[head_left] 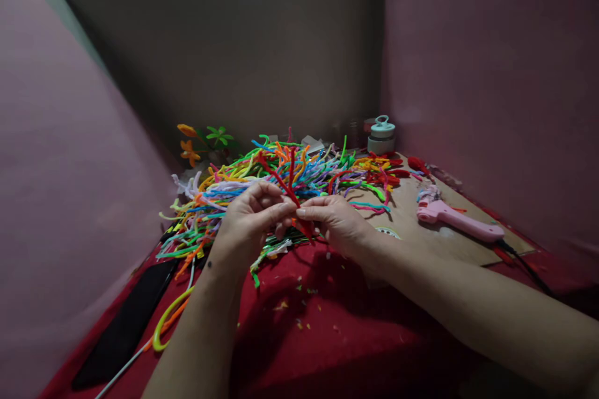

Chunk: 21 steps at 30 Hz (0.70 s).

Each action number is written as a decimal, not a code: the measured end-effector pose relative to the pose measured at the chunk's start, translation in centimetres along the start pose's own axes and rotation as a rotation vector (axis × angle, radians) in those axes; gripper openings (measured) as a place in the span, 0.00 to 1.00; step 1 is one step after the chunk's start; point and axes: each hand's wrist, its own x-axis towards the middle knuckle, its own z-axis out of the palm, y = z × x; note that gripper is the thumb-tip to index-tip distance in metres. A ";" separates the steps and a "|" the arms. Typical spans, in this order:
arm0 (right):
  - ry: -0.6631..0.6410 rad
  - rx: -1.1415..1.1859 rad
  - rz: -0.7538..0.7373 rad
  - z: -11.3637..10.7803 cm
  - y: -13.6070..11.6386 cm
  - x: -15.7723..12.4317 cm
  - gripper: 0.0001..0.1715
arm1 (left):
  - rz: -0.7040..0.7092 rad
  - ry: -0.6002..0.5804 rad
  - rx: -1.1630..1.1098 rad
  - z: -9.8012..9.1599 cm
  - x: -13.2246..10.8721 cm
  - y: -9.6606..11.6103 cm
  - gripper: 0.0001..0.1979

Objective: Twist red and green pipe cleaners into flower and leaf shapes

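Observation:
Red pipe cleaners (291, 177) are pinched between my two hands, in front of a big heap. Two fuzzy ends spread upward in a V, and a short end points down below my fingers. My left hand (262, 212) grips them from the left with thumb and fingertips. From the right, my right hand (330, 217) closes thumb and forefinger on the same spot. The fingers partly hide where the strands meet. Right behind lies the heap of many-coloured pipe cleaners (224, 190).
A pink glue gun (463, 221) with a black cord rests on a cardboard sheet (402, 230) at right. A black phone-like slab (126, 324) lies at left. Behind are a pale blue lidded jar (381, 136) and orange craft flowers (189, 153). Scraps dot the red cloth (299, 349).

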 end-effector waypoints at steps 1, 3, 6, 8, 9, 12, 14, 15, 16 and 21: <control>0.001 -0.010 -0.001 0.1 0.0 -0.1 0.07 | -0.026 0.022 -0.022 0.0 -0.1 -0.3 0.13; -0.013 -0.026 -0.005 0.1 0.0 -0.2 0.07 | -0.036 0.025 -0.008 -0.1 -0.3 -0.8 0.12; -0.063 -0.056 -0.019 0.2 0.1 -0.4 0.08 | -0.010 0.034 0.069 -0.2 -0.8 -1.2 0.09; -0.086 -0.091 -0.024 0.2 0.3 -0.5 0.08 | -0.024 0.068 0.066 -0.2 -1.1 -1.3 0.09; -0.086 -0.104 -0.021 0.2 0.4 -0.5 0.08 | -0.037 0.071 0.060 -0.3 -1.2 -1.2 0.09; -0.062 -0.099 0.010 0.3 0.6 -0.5 0.07 | -0.065 0.042 0.082 -0.3 -1.5 -1.2 0.08; -0.054 -0.080 0.026 0.3 0.7 -0.5 0.06 | -0.047 0.028 0.105 -0.2 -1.6 -1.4 0.07; -0.051 -0.072 0.031 0.3 0.7 -0.5 0.06 | -0.026 0.031 0.110 -0.1 -1.7 -1.5 0.06; -0.046 -0.061 0.036 0.3 0.8 -0.4 0.06 | 0.003 0.039 0.112 0.0 -1.8 -1.6 0.06; -0.049 0.006 0.035 0.0 0.9 -0.1 0.06 | 0.141 0.106 0.275 0.0 -1.9 -1.4 0.04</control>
